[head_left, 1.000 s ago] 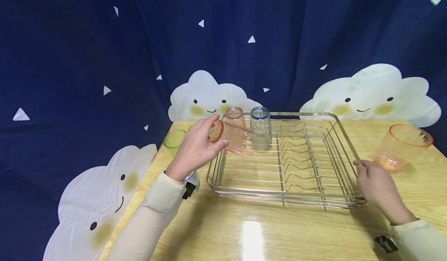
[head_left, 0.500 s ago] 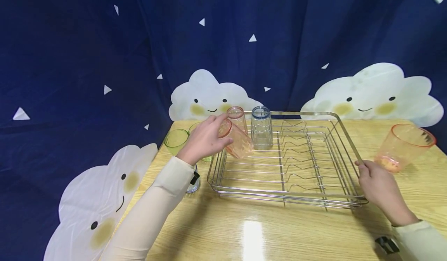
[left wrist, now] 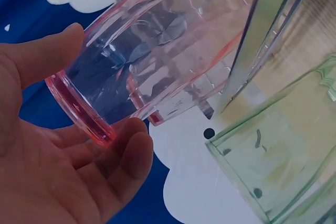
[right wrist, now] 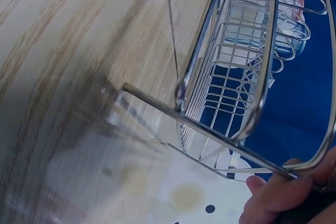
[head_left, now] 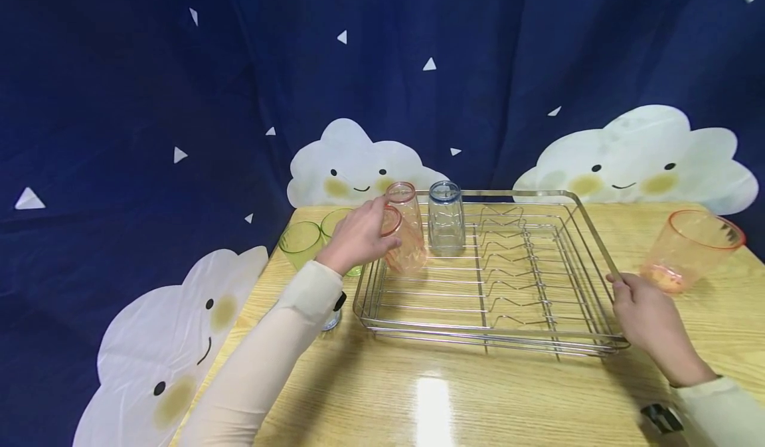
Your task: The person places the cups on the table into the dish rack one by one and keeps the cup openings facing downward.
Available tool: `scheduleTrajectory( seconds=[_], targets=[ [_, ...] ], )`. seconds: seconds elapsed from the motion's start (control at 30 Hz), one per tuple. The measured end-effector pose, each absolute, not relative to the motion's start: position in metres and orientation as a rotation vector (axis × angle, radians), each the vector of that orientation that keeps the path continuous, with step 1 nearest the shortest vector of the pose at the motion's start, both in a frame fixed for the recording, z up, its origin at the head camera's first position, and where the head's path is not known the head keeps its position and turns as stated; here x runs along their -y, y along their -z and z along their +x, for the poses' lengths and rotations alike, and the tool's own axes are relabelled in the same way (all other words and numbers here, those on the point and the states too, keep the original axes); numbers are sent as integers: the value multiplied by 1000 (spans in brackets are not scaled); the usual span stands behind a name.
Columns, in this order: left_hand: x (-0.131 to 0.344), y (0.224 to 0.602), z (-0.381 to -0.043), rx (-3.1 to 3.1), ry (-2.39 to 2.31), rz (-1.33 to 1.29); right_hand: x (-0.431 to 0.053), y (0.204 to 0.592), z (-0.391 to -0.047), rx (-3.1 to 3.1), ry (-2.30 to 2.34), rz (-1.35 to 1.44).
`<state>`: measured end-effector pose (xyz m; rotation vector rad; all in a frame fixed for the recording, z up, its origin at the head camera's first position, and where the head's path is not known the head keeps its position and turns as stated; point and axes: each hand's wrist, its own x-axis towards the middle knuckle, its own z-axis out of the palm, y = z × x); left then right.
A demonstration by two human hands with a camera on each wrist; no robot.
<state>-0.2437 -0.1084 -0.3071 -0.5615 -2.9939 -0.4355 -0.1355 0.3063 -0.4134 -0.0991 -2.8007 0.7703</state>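
Left hand [head_left: 360, 236] mid-frame, gripping a tilted translucent pink tumbler [head_left: 408, 251], ringed end part-covered, at left of a silver wire rack [head_left: 538, 195], right hand [head_left: 650, 319] lower right, gripping its rim, clear glass [head_left: 331, 321] mostly hidden by cream cuff [head_left: 311, 292]

A dark blue curtain [head_left: 382, 75] hangs behind the wood-grain table [head_left: 508, 400]. White triangles [head_left: 429, 65] and smiling white clouds [head_left: 633, 145] are distributed across the curtain.
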Motion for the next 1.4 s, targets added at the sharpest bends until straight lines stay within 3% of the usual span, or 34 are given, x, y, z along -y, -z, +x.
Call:
scheduleTrajectory(
  seconds=[1.4],
  targets=[
    [84,325,-259,2997,275,-572,-306,413,-133,2807,-807,-108]
  ],
)
